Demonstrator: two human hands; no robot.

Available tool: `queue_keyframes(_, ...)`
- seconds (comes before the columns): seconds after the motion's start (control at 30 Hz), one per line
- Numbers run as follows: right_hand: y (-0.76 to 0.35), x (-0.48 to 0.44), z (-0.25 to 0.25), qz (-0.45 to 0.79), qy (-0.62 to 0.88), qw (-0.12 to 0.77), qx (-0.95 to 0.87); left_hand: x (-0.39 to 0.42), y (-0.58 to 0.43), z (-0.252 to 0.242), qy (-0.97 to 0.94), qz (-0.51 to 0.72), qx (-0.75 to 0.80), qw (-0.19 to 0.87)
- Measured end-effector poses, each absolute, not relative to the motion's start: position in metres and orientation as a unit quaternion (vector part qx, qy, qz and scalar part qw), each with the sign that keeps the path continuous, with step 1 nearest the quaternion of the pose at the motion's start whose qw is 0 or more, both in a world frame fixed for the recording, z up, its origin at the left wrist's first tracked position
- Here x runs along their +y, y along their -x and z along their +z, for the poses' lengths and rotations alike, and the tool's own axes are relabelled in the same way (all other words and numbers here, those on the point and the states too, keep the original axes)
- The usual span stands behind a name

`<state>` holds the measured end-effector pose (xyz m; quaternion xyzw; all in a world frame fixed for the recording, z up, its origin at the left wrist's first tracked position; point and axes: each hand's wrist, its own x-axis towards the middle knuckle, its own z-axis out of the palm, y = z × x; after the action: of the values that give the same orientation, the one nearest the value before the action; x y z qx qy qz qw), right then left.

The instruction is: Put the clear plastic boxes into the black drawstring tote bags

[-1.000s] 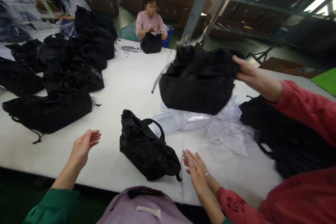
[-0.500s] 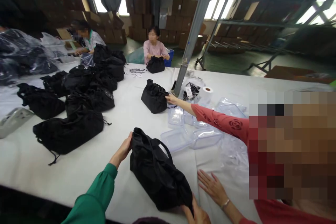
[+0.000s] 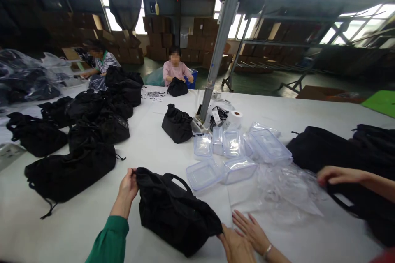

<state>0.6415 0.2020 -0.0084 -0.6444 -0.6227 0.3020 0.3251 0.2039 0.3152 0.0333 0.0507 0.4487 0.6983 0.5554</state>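
A black fabric bag (image 3: 175, 209) with a loop handle stands on the white table right before me. My left hand (image 3: 128, 187), below a green sleeve, pinches its upper left corner. At the bag's lower right end, my right hand (image 3: 236, 244) grips the fabric; its fingertips are partly hidden. Touching or just beside my right hand, a co-worker's hand (image 3: 253, 232) with a bracelet lies flat on the table. The co-worker's other hand (image 3: 342, 175) is at a black bag (image 3: 327, 148) on the right.
Clear plastic containers (image 3: 205, 172) and crumpled clear plastic bags (image 3: 286, 189) lie right of centre. Another black bag (image 3: 177, 125) stands near a metal post (image 3: 216, 53). Several black bags (image 3: 74, 168) crowd the left. Two people sit across the table, one in pink (image 3: 175, 70).
The co-worker's red-sleeved arm has drawn back from the middle bag to the black bags at right. Both my hands have kept hold of my bag. The view has tilted up and shifted right.
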Motion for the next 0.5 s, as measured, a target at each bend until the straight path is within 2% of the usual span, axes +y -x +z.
queue_keyframes(0.13, -0.702, 0.241, 0.039, 0.417, 0.675, 0.350, -0.498, 0.291, -0.182, 0.065, -0.042, 0.750, 0.378, 0.542)
queue_keyframes(0.23, -0.739, 0.268, 0.066, 0.448, 0.687, 0.387, -0.422, 0.259, -0.191, 0.086, -0.063, 0.725, 0.349, 0.590)
queue_keyframes(0.37, -0.749, 0.301, 0.076, 0.481, 0.677, 0.459, -0.315, 0.206, -0.258, 0.084, -0.114, 0.605, 0.400, 0.680)
queue_keyframes(0.5, -0.742, 0.328, 0.064, 0.492, 0.632, 0.574, -0.170, 0.154, -0.336, 0.063, -0.099, 0.454, 0.454, 0.760)
